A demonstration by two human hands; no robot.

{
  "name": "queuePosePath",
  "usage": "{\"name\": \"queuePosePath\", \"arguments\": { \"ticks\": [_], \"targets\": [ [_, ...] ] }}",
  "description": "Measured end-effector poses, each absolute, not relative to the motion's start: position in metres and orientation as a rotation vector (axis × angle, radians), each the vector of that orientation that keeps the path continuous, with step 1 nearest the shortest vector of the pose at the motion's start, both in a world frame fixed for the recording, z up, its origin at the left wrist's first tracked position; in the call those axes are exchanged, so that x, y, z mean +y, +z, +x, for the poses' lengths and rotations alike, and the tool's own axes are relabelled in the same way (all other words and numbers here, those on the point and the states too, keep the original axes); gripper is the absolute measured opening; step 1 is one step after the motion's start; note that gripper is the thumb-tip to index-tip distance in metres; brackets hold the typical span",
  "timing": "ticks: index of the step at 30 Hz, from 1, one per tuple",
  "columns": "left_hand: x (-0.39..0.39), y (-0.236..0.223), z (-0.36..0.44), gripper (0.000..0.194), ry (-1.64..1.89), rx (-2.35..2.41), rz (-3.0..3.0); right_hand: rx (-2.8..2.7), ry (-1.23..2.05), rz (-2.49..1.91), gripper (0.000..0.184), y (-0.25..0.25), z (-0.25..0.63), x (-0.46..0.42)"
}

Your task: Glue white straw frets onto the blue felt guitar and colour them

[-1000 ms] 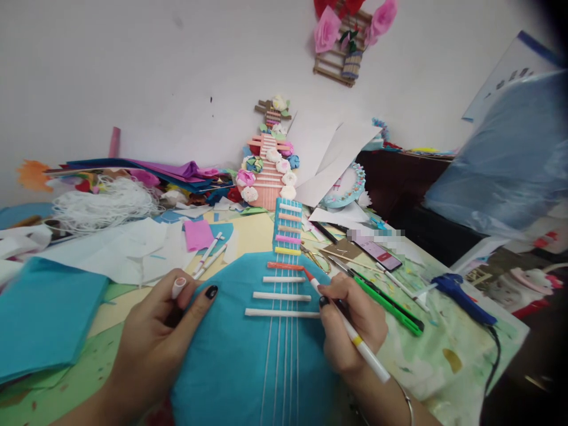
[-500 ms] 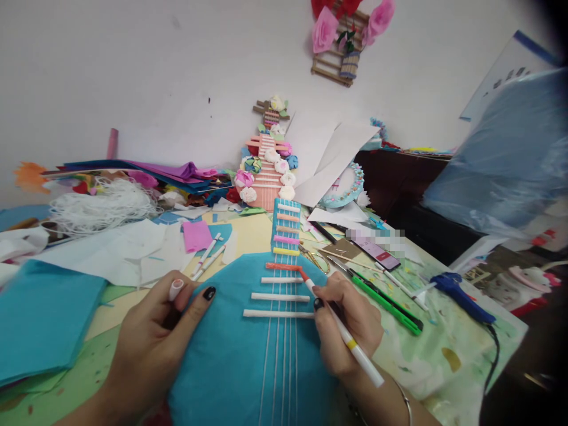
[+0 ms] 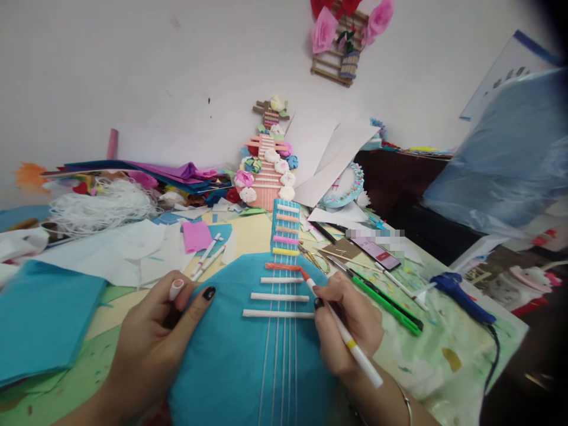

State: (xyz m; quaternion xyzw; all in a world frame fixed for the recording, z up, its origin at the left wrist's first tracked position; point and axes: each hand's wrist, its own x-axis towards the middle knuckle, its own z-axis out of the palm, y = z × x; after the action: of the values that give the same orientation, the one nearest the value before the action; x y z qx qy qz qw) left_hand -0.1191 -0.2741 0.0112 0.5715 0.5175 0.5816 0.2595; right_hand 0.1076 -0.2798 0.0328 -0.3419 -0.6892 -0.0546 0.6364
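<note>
A blue paper-covered pipa-shaped craft [image 3: 222, 343] stands in front of me, with white strings down its middle and short crossbars in several colours. My right hand [image 3: 350, 322] is closed round a white marker [image 3: 355, 350] with a yellow band. The marker's red tip touches the right end of the red crossbar [image 3: 282, 267]. Below that bar sit white crossbars [image 3: 279, 297]. My left hand [image 3: 155, 331] grips the craft's left edge, thumb on the front, and a white marker cap [image 3: 176, 289] sticks out between its fingers.
Two markers [image 3: 207, 254] lie beyond my left hand, near blue folded paper [image 3: 48, 319]. To the right are a green utility knife [image 3: 390, 305], a blue glue gun [image 3: 464, 297], scissors [image 3: 319, 260] and a phone [image 3: 375, 248]. A flower-decorated pink pipa craft [image 3: 266, 183] leans on the wall.
The marker tip has shifted very slightly along the red crossbar's right end. The view has moved a little; both hands keep their grip.
</note>
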Motion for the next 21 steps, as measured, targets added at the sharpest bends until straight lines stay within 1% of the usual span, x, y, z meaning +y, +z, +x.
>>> {"name": "queuePosePath", "arguments": {
  "ticks": [8,11,17,21],
  "targets": [
    [-0.2733,0.0149,-0.1179,0.037,1.569,1.409,1.587,-1.56,-0.174,-0.75,0.016,0.0303,0.107,-0.2794],
    [-0.2733,0.0152,-0.118,0.038,1.562,1.412,1.583,-1.576,-0.201,-0.678,0.017,0.031,0.1046,-0.2784],
    [-0.275,0.016,-0.1171,0.039,1.574,1.423,1.576,-1.573,-0.265,-0.741,0.017,0.0317,0.1041,-0.2768],
    [-0.2748,0.0149,-0.1181,0.039,1.57,1.429,1.563,-1.59,-0.313,-0.663,0.018,0.0346,0.1024,-0.2767]
  ]
}}
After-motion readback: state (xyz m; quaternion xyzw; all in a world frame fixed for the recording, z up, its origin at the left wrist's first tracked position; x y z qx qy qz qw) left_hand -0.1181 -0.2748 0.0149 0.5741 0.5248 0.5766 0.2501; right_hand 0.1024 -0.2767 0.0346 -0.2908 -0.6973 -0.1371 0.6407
